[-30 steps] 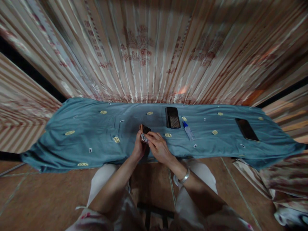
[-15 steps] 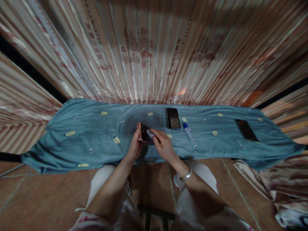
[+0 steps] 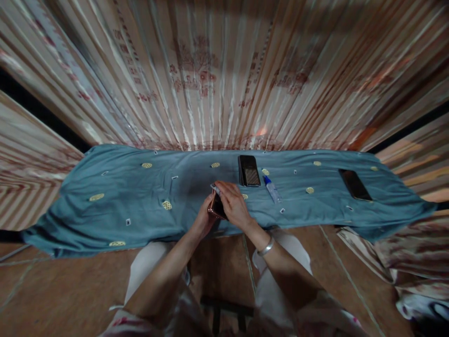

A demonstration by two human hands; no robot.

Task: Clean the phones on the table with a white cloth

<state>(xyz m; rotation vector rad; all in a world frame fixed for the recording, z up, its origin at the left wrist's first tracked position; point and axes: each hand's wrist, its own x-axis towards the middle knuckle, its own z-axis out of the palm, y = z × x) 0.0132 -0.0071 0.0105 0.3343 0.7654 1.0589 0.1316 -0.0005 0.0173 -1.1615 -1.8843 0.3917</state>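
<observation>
My left hand (image 3: 202, 220) grips a small phone with a copper-coloured edge (image 3: 215, 209), held up above the near side of the blue cloth (image 3: 115, 201). Over the phone's dark face lies my right hand (image 3: 234, 205), pinching a small pale wipe (image 3: 215, 188) at its fingertips. A silver bangle (image 3: 265, 246) circles my right wrist. Most of the phone is hidden by my fingers.
A black phone (image 3: 249, 170) lies on the cloth just beyond my hands, with a small blue-capped bottle (image 3: 271, 189) to its right. Another dark phone (image 3: 353, 184) lies far right. Patterned striped curtains (image 3: 210, 84) hang behind the cloth. Brown floor tiles lie below.
My left hand has tilted the phone and drawn it nearer. My right hand with the wipe has slid across its face, from the right side to the top.
</observation>
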